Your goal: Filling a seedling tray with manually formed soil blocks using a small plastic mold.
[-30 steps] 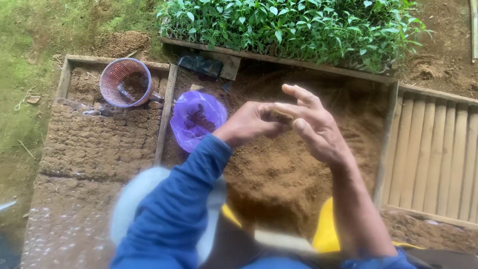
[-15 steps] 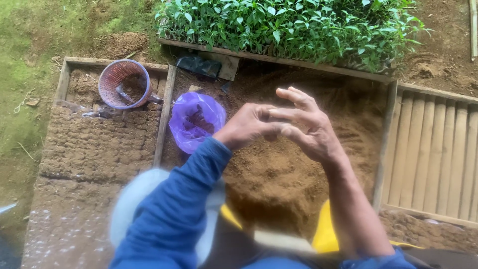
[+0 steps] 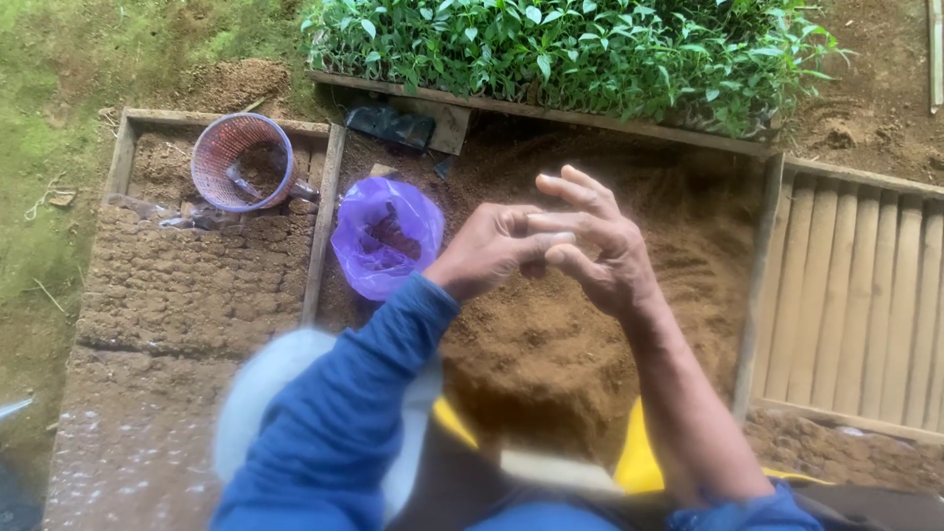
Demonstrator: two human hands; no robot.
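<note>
**Two hands meet over the brown soil**

The person's left hand (image 3: 487, 251) is curled up, with its fingers bent in. It comes out of a long blue sleeve (image 3: 344, 413). The right hand (image 3: 590, 246) is half open, with its fingers spread out and bent a little, and the two hands touch at the fingertips. I cannot tell if there is something small pinched between them (it would be hidden by the fingers).

Both hands hang above a wide bed of loose brown soil (image 3: 551, 344) with a wooden frame around it. Just beside the left hand, a crumpled purple plastic bag (image 3: 385, 236) lies open on the soil, with something dark inside. Further left, in the next wooden frame, a round pink plastic basket (image 3: 242, 162) sits on rows of small packed soil blocks (image 3: 187, 285). Behind the soil bed stands a thick row of green leafy seedlings (image 3: 560, 49). To the right lies a tray of pale wooden slats (image 3: 865, 295).
</note>
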